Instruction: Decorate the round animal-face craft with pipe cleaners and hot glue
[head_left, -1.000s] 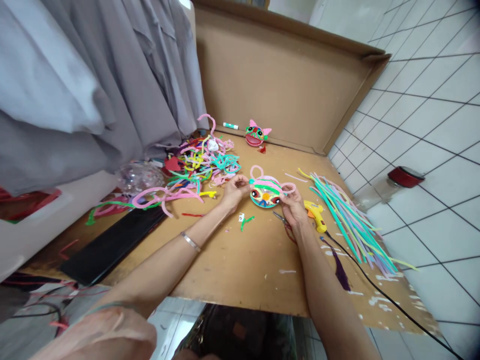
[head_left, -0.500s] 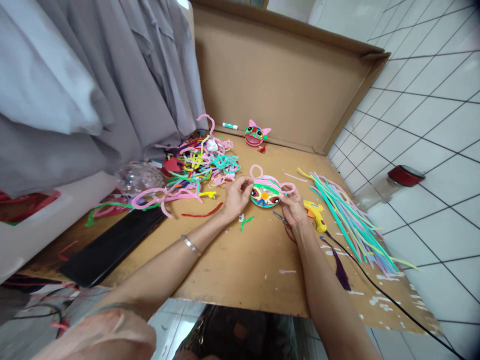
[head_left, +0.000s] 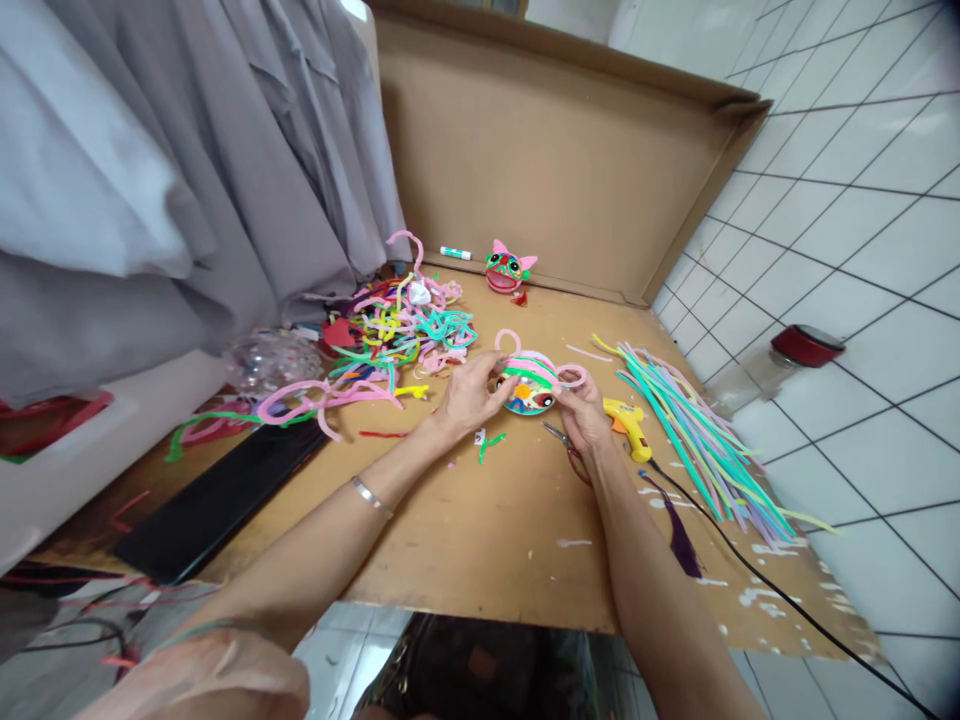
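Between both hands is a colorful pipe-cleaner animal face (head_left: 529, 385), round, with green and pink bands, eyes, an orange nose and two pink loop ears. My left hand (head_left: 474, 393) grips its left side, the thumb lying across the front over part of one eye. On the other side, my right hand (head_left: 582, 408) pinches the edge just below the right loop ear. Scissors (head_left: 559, 437) lie partly hidden under my right hand. A yellow glue gun (head_left: 631, 425) rests just right of that hand. Small green pipe-cleaner scraps (head_left: 491, 443) are below the face.
A tangled heap of pipe cleaners (head_left: 405, 330) lies at left, a bundle of straight ones (head_left: 697, 435) at right. A finished-looking face (head_left: 507, 268) and a glue stick (head_left: 455, 253) sit by the cardboard wall (head_left: 525, 150). Purple tassel (head_left: 681, 540), black case (head_left: 217, 500) and jar (head_left: 780, 360) are also there.
My left hand has shifted over the face's left side, its thumb now across the front. The right hand keeps its hold. The whole view has shifted slightly.
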